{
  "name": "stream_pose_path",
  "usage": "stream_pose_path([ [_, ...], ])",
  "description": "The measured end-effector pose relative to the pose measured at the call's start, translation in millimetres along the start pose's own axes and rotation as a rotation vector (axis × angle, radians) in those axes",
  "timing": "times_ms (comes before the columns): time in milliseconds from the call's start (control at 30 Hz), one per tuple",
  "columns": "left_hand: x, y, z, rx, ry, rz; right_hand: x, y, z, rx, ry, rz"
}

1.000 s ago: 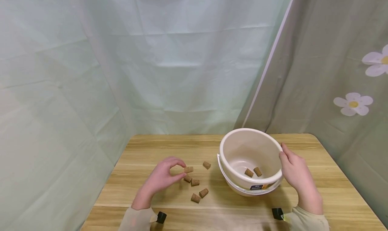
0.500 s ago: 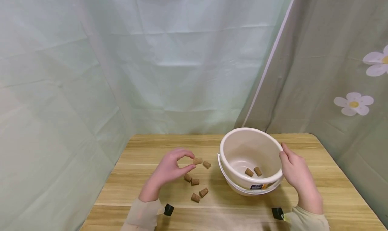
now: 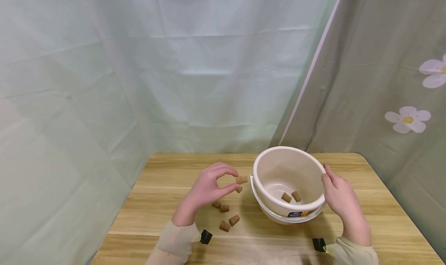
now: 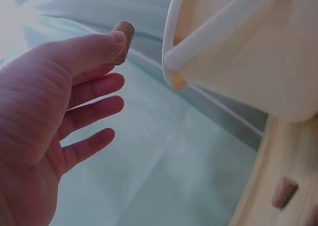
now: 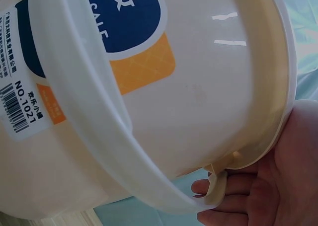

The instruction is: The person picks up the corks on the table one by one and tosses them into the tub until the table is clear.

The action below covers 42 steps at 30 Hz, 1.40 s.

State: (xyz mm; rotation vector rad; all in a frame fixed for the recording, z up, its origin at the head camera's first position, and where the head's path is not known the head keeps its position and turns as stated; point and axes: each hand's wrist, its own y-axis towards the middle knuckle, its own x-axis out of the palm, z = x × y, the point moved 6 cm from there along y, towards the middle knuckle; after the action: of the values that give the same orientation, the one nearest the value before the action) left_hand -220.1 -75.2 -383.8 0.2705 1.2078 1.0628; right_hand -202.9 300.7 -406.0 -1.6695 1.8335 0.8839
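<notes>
My left hand (image 3: 210, 183) pinches a cork (image 3: 242, 179) between thumb and fingertips, just left of the bucket's rim. In the left wrist view the cork (image 4: 125, 42) sticks out past the thumb tip, and the other fingers are spread apart from it. A cream plastic bucket (image 3: 275, 209) stands tilted toward me, two corks (image 3: 286, 197) lying at its bottom. My right hand (image 3: 343, 195) grips the bucket's rim on the right side. From the right wrist, fingers show beside the white handle's (image 5: 107, 131) hinge, under the rim.
Several loose corks (image 3: 224, 208) lie on the wooden table (image 3: 167, 172) left of the bucket, one partly behind the left thumb. A pale curtain (image 3: 223, 83) hangs behind the table, and a grey curtain (image 3: 366, 83) with flowers is at the right.
My left hand has carried the pinched cork off the group of corks, rightward and away from me, up to the bucket's left side. The right hand and the bucket have stayed in place.
</notes>
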Motion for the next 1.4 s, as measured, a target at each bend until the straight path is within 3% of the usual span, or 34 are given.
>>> stream_pose_path([
  [300,8.4,18.9,20.1,0.095,-0.044,0.058,0.1,-0.1,-0.7,-0.010,-0.004,0.011],
  [767,28.0,42.6,38.5,0.096,0.025,0.050,2.0,2.0,0.5,-0.003,-0.011,0.007],
  [1000,42.4,52.9,39.5,0.075,0.082,0.008,2.7,2.1,0.4,0.001,-0.012,0.004],
  [1400,65.5,84.3,42.5,0.002,0.157,-0.111,2.1,2.2,0.2,-0.006,-0.012,0.001],
])
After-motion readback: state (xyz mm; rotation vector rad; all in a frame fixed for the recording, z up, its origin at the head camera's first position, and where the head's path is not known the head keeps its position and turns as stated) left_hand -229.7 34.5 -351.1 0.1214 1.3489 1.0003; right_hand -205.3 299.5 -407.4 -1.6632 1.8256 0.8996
